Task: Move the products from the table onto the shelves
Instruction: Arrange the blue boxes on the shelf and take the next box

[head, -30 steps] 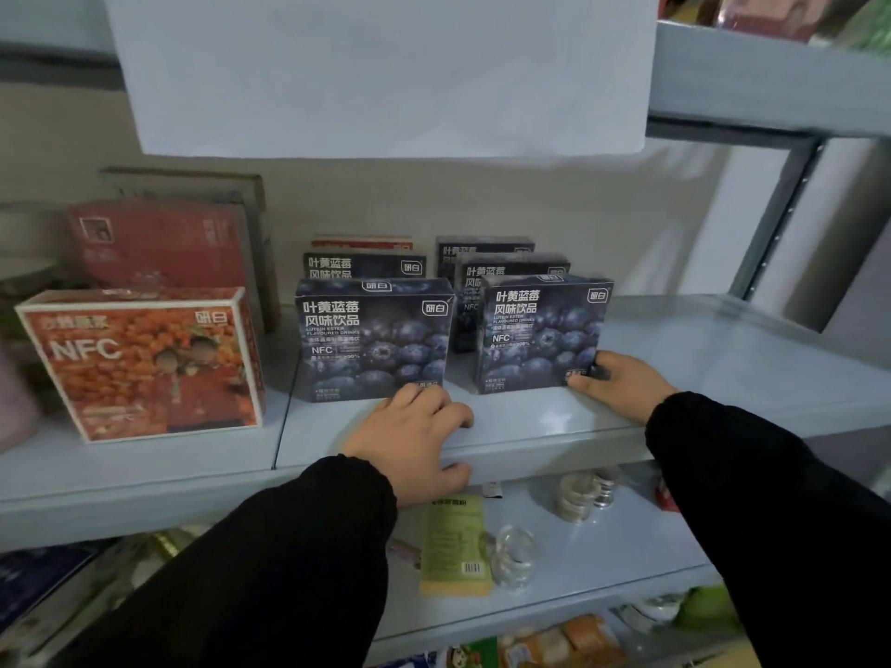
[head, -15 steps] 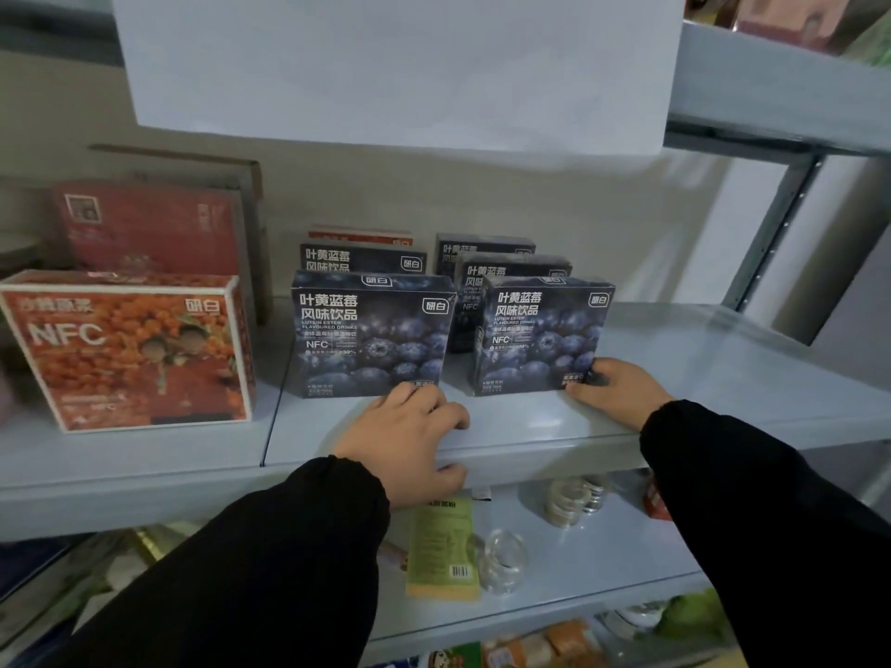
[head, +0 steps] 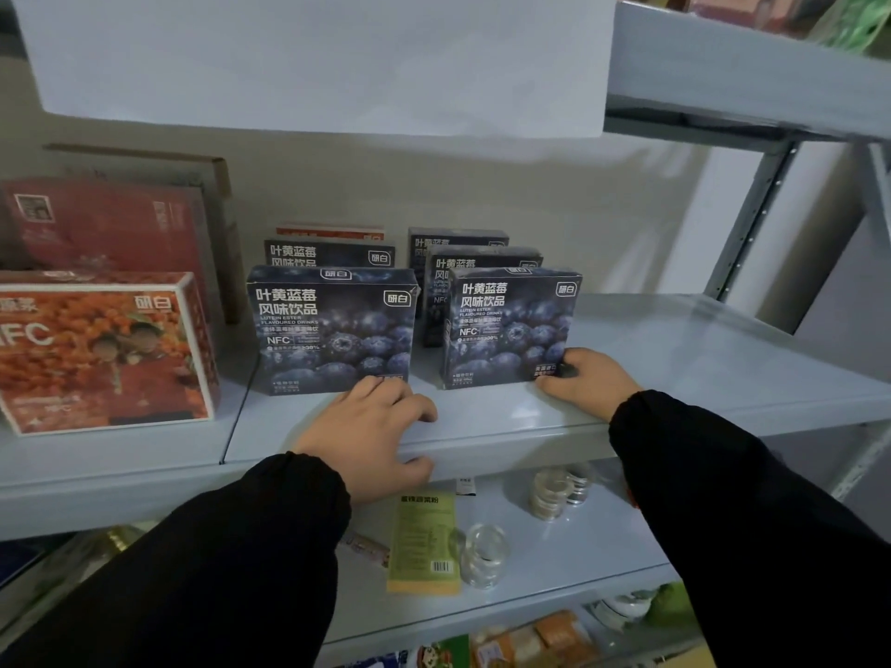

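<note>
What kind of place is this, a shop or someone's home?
Probably a small shop or stockroom: tiered grey metal shelving, identical blueberry drink boxes lined up facing forward, an orange NFC box beside them, and a barcoded packet on the shelf below.

You have: white paper sheet [head: 328, 60] at 12 o'clock | orange NFC box [head: 96, 354] at 9 | yellow-green packet [head: 424, 542] at 6, glass jar [head: 484, 556] just beside

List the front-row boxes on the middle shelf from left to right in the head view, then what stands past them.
orange NFC box → left blueberry drink box → right blueberry drink box → grey shelf upright. The left hand and right hand overlap the blueberry boxes, so they are left out.
</note>
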{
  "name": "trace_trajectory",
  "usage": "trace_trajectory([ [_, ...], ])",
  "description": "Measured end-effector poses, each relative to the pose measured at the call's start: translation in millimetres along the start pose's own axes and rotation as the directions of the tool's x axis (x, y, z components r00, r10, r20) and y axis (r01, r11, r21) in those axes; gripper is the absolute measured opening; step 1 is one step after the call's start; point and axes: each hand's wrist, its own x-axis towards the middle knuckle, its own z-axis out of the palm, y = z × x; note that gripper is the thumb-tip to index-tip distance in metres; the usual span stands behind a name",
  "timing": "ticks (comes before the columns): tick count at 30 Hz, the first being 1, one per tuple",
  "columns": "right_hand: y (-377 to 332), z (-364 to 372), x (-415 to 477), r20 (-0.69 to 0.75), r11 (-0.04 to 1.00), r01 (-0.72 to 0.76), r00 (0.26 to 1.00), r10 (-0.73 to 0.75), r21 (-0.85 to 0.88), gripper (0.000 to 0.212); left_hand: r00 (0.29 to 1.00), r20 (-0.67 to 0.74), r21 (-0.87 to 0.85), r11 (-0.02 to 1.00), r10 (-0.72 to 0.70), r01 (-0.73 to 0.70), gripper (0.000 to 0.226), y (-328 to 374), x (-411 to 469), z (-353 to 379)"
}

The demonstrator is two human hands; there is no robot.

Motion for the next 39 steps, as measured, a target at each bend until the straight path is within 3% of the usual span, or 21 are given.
trace_trajectory([
  [10,7.9,-0.5,6.6,0.023,0.996,0.055,0.998,-0.053,-0.064,0.034,0.999,0.001,-0.001,0.999,-0.035,0.035,0.053,0.3,0.1,1.1],
  [15,7.1,-0.4,5.1,0.031,0.99,0.085,0.996,-0.082,-0.111,0.05,0.998,-0.015,0.036,0.998,-0.055,0.055,0.052,1.2,-1.2,2.2],
  [27,17.4,1.5,-0.6,0.0,0.979,0.1,0.995,-0.102,-0.177,0.059,0.992,-0.066,0.127,0.985,-0.106,0.114,0.061,17.9,2.4,-2.4],
  [33,23.6,5.7,-21.5,-0.009,0.961,0.05,0.998,-0.055,-0.274,0.072,0.992,-0.063,0.125,0.985,-0.11,0.117,0.062,17.7,0.2,-3.3],
  [39,21.5,17.7,-67.1,-0.132,0.953,-0.061,0.991,0.022,-0.298,0.079,0.995,-0.053,0.21,0.973,-0.084,0.093,0.061,17.3,-4.3,1.7],
])
